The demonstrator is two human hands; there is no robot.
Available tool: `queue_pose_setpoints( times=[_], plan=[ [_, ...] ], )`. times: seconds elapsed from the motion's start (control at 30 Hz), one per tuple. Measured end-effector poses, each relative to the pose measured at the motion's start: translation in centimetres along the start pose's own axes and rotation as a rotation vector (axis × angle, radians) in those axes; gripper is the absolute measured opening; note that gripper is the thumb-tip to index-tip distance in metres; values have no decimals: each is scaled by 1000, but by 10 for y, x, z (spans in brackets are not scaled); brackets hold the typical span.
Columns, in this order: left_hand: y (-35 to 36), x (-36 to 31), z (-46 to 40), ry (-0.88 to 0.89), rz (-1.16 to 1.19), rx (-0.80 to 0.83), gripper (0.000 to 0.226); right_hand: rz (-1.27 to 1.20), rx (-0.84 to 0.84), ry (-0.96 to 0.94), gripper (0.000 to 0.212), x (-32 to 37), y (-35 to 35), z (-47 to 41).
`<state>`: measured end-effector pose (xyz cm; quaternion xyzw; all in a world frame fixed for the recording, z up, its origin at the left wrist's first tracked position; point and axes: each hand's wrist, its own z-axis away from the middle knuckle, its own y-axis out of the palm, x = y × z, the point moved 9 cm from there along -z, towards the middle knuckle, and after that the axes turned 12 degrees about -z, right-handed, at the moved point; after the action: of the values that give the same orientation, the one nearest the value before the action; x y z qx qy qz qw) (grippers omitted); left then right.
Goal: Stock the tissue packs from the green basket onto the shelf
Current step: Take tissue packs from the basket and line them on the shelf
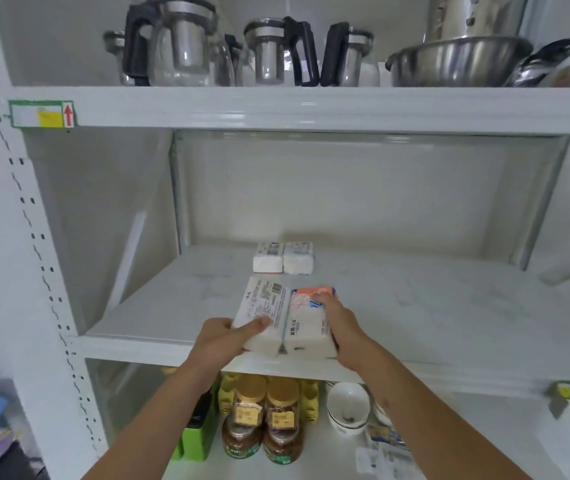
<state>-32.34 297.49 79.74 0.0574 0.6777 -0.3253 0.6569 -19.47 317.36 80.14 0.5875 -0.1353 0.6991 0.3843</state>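
Note:
Two white tissue packs lie side by side at the front edge of the middle shelf. My left hand grips the left tissue pack, thumb on top. My right hand grips the right tissue pack, which has an orange end. Two more tissue packs sit side by side farther back on the same shelf. The green basket shows partly under my left forearm, on the level below.
The top shelf holds glass kettles and steel bowls. Under the middle shelf stand jars with gold lids, white bowls and small packets. A white perforated upright frames the left side.

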Motion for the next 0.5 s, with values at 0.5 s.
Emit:
queue_pose_setpoints(
  times=[0.5],
  plan=[
    [-18,-61,27,710,-553,-441,25,514,-146,-1015,22,48,3,36]
  ],
)
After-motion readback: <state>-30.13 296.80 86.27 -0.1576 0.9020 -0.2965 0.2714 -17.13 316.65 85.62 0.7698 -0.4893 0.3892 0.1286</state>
